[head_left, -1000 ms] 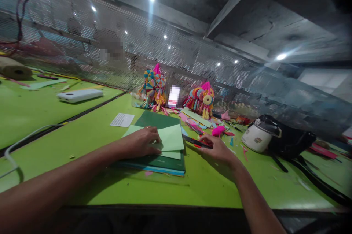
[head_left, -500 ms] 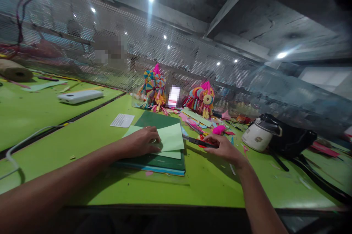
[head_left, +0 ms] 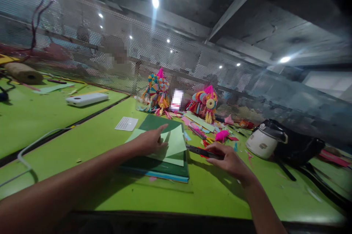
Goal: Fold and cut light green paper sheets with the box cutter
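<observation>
My left hand (head_left: 148,141) is over the light green paper (head_left: 176,144), its index finger stretched out and its thumb apart from it. Under that paper are another light green sheet and a dark green board (head_left: 151,121), with a blue layer (head_left: 165,176) showing at the near edge. In my right hand (head_left: 227,157) is a black utility knife (head_left: 202,151), its metal end pointing left to the right edge of the paper. A red thing shows partly behind the knife.
Behind the board stand two colourful paper tassel ornaments (head_left: 157,91) (head_left: 207,101). Paper scraps and a pink bundle (head_left: 221,135) lie before them. A white kettle-like pot (head_left: 261,142) and a black bag (head_left: 298,148) stand right; a white power bank (head_left: 86,99) lies left.
My left hand's fingers have spread, with the index finger extending forward. My right hand has drawn the utility knife slightly right. The whole view has shifted a little.
</observation>
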Available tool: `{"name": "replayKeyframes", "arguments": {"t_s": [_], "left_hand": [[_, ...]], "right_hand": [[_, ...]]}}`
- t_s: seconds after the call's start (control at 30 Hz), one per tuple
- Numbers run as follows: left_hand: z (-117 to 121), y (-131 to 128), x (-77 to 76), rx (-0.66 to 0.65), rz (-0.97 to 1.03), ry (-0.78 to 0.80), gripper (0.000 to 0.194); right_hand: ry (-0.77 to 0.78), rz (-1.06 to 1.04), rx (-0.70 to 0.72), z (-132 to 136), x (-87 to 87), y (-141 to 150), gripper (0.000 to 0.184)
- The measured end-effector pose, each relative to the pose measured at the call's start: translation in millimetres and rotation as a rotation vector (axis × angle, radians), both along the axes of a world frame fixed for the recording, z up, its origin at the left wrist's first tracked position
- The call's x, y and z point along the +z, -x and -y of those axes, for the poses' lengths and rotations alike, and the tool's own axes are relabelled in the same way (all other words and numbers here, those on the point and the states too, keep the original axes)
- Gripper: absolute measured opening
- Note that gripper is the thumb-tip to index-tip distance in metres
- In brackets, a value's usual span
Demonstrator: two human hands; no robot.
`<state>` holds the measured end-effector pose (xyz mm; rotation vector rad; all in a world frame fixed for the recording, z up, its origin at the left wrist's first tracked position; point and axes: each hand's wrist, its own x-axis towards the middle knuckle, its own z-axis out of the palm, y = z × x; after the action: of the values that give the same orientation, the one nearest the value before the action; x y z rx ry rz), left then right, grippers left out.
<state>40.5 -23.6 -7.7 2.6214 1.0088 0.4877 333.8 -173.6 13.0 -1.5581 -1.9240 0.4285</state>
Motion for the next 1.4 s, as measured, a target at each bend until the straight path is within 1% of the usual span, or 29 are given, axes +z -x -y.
{"name": "replayKeyframes", "arguments": {"t_s": [0.07,0.17,0.27,0.33,0.4,0.43,0.5,0.53,0.6,0.73,0.83,0.93,1.07,1.23,1.4], "left_hand": [[2,-1,0.7,0.033,-0.032,-0.023,0.073],[4,1,1.3,0.019,-0.018,0.005,0.07],[5,4,2.6,0.001,-0.005,0.034,0.069],[7,5,4.0,-0.01,-0.014,0.018,0.069],[10,4,5.3,-0.024,-0.034,-0.029,0.061],[12,4,5.9,-0.034,-0.047,-0.064,0.052],[16,3,6.7,-0.061,-0.078,-0.138,0.035],[18,3,6.9,-0.079,-0.092,-0.169,0.03],[20,3,6.9,-0.109,-0.111,-0.22,0.027],[22,5,6.5,-0.135,-0.129,-0.253,0.027],[22,5,6.4,-0.149,-0.132,-0.262,0.026],[23,4,6.3,-0.145,-0.133,-0.26,0.028],[24,2,5.5,-0.127,-0.151,-0.256,0.036],[25,2,5.1,-0.126,-0.165,-0.271,0.036],[23,2,5.6,-0.127,-0.166,-0.261,0.036]], "right_hand": [[-0.03,0.037,-0.002,0,4.1,6,0.026],[-0.044,0.127,0.001,2,13.4,11,0.025],[-0.009,0.222,0.015,6,23.9,11,0.023],[0.029,0.258,0.032,7,29.4,8,0.023],[0.079,0.267,0.051,5,31.8,4,0.025],[0.103,0.267,0.057,2,31.6,2,0.027],[0.146,0.261,0.063,-4,27.9,-3,0.027],[0.167,0.252,0.072,-7,24.6,-4,0.026],[0.201,0.216,0.093,-11,16.1,-7,0.023],[0.204,0.154,0.086,-8,0.6,-9,0.023],[0.188,0.174,0.065,2,-4.6,-10,0.023],[0.181,0.186,0.046,10,-5.8,-9,0.02],[0.188,0.144,0.047,13,-5.3,-6,0.02],[0.159,0.122,0.053,10,-6.2,-2,0.021],[0.144,0.138,0.009,15,-10.9,-1,0.021]]}}
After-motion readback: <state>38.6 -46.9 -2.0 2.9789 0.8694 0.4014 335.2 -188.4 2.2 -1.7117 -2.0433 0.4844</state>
